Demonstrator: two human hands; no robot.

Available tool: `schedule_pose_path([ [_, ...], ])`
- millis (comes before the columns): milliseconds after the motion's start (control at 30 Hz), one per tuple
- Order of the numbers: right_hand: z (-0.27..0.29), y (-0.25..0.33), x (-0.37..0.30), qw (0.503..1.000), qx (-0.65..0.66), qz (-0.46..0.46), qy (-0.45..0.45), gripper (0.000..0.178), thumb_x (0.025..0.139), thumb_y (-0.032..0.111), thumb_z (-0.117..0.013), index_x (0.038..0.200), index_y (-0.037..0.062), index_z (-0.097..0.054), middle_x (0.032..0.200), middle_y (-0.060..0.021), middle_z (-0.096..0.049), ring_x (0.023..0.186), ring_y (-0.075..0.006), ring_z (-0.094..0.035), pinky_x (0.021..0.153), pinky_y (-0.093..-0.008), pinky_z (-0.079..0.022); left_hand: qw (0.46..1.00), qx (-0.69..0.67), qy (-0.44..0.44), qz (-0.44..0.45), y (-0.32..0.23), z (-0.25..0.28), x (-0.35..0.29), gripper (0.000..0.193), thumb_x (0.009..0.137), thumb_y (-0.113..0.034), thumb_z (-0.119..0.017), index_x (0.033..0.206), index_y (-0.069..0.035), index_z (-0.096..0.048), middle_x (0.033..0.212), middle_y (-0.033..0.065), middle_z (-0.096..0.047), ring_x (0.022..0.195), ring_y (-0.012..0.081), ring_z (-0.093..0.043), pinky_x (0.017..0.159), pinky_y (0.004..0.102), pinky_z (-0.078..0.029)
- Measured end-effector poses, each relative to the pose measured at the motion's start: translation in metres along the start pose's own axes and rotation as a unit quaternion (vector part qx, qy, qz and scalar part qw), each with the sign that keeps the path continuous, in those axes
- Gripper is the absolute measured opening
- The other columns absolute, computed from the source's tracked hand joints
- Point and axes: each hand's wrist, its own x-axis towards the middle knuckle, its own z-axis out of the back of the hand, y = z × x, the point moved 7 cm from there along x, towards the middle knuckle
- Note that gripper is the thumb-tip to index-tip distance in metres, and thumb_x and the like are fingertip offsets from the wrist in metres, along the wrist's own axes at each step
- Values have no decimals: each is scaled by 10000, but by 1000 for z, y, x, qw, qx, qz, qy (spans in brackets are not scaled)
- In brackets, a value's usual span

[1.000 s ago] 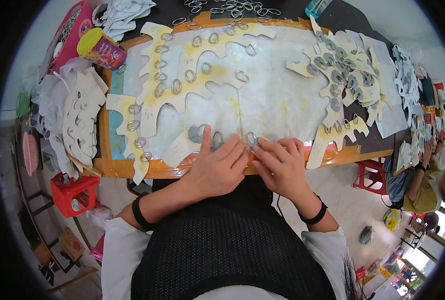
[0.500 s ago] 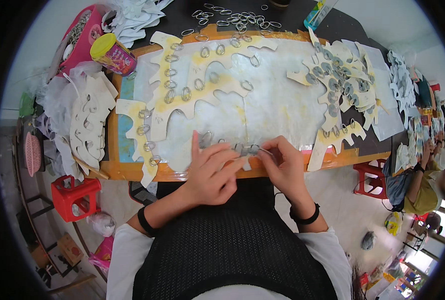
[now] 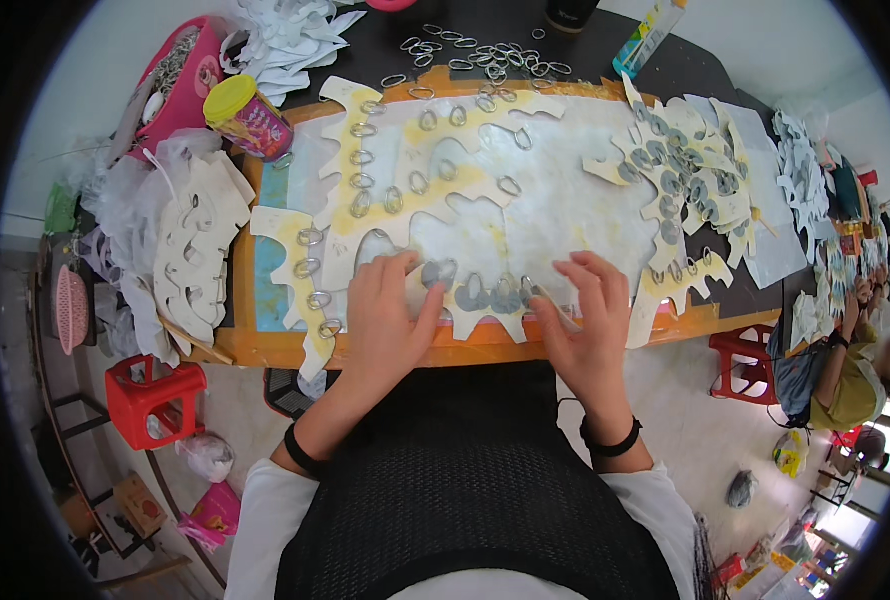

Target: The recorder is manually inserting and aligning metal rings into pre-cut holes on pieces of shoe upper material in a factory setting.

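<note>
Beyond the orange-taped board (image 3: 485, 354), on the dark table (image 3: 700, 72): scattered metal rings (image 3: 505, 58), then a blue-green bottle (image 3: 650, 38) and a black cup (image 3: 570, 12). To the left, a pink basket (image 3: 197, 80) with metal pieces inside, a yellow-lidded tub (image 3: 250, 118) and stacked pale cut-outs (image 3: 195, 250) beside clear plastic; to the right, a heap of cream pieces (image 3: 690, 165) with grey pads. Closest in the way, a ringed strip (image 3: 290, 240) to the left of the left hand (image 3: 390, 315) and a toothed piece (image 3: 655, 300) just beside the right hand (image 3: 590, 325). Between both hands, near the board's front edge, a scalloped cream strip (image 3: 505, 298) bearing grey discs and upright rings. Runs left to right along its long axis, roughly parallel to that edge; points its teeth toward the body. Left hand spread wide, thumb well away from fingers; right hand also wide, fingers parted and curved. Both strip ends partly hidden by thumbs and fingers; cannot tell about any pressing there. Black cup cut off at the top.
</note>
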Motion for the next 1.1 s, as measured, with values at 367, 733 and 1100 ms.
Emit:
schedule_pose_path([
  [367, 14, 5, 10, 994, 58, 39, -78, 238, 771, 6, -657, 1007, -12, -631, 1026, -162, -626, 938, -320, -583, 823, -369, -465, 951, -285, 64, 105, 18, -9, -4, 158, 856, -23, -666, 986, 7, -581, 898, 80, -652, 848, 127, -619, 757, 249, -483],
  [733, -61, 44, 2, 953, 265, 94, 112, 262, 835, 213, -714, 668, 81, -561, 503, -60, -502, 415, -240, -499, 427, -321, -384, 867, -493, 60, 47, 2, 22, -17, 255, 906, -39, -615, 1126, 26, -505, 935, 103, -653, 814, 101, -619, 701, 206, -463],
  [1100, -64, 63, -14, 706, 632, 3, 320, 299, 820, 210, -623, 620, 20, -508, 564, -57, -471, 491, -172, -448, 493, -290, -322, 664, -687, 198, 218, 8, -25, -33, 357, 952, -333, -598, 1114, -32, -496, 661, 12, -598, 523, 53, -535, 464, 180, -366],
])
